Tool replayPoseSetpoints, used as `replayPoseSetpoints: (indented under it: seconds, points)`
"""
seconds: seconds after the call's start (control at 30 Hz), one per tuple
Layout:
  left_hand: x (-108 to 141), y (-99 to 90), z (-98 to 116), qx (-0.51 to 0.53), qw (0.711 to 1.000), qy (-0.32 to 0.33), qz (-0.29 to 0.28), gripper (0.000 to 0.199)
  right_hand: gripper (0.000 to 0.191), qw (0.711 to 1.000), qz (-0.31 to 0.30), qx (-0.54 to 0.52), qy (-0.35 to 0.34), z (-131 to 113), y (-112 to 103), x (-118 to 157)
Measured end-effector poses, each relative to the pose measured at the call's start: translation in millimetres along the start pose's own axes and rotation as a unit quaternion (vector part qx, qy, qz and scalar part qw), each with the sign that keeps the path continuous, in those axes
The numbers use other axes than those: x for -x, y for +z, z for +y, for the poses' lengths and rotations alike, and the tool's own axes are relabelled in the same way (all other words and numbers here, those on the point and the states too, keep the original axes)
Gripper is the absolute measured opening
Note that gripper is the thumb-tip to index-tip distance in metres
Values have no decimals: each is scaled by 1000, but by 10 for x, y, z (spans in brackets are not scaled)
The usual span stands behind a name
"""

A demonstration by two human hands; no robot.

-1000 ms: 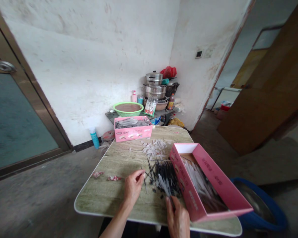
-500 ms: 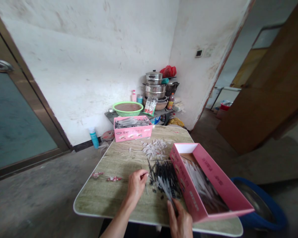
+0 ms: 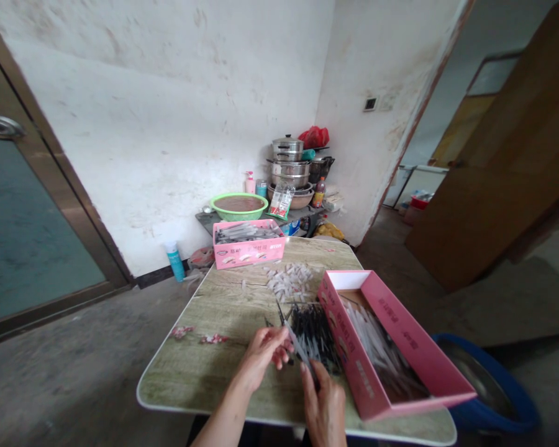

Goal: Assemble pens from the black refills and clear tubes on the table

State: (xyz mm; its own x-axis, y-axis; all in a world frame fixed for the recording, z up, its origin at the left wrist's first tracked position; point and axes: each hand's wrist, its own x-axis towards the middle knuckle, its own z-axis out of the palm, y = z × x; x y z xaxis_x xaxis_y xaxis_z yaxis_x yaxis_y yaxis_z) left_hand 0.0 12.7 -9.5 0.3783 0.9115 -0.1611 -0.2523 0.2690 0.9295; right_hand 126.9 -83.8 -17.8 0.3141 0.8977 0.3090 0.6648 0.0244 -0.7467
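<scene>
Translucent tubes (image 3: 298, 346) are clamped in the grip of the right hand (image 3: 325, 397), above the near part of the desk (image 3: 200, 372); that hand hides their near ends. Left hand (image 3: 264, 352): at the tubes' far tips; whether its grip is closed cannot be told. Black sticks (image 3: 319, 324), partly covered, lie left of the near pink box (image 3: 347, 344).
</scene>
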Motion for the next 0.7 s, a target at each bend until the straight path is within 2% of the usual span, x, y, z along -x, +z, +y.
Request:
replayPoseSetpoints:
  seconds: [0.07, 0.1, 0.2, 0.33, 0.5, 0.7]
  points:
    - [48, -22, -18, 27, 1000, 4, -13, 36, 44, 1000, -22, 15, -15, -63, 54, -39]
    - [49, -49, -26, 39, 999, 10, -2, 34, 42, 999, -34, 26, -22, -81, 72, -56]
    - [-6, -183, -41, 91, 992, 52, 74, 31, 36, 993, -38, 107, -28, -73, 92, -108]
    - [-80, -332, -50, 164, 970, 93, 150, 32, 28, 962, -32, 270, -28, 0, 106, -202]
    - [-78, -335, -65, 176, 966, 108, 157, 33, 29, 938, -51, 340, -49, 0, 179, -287]
    - [-49, -320, -48, 181, 962, 111, 170, 32, 32, 938, -50, 341, -42, -3, 197, -277]
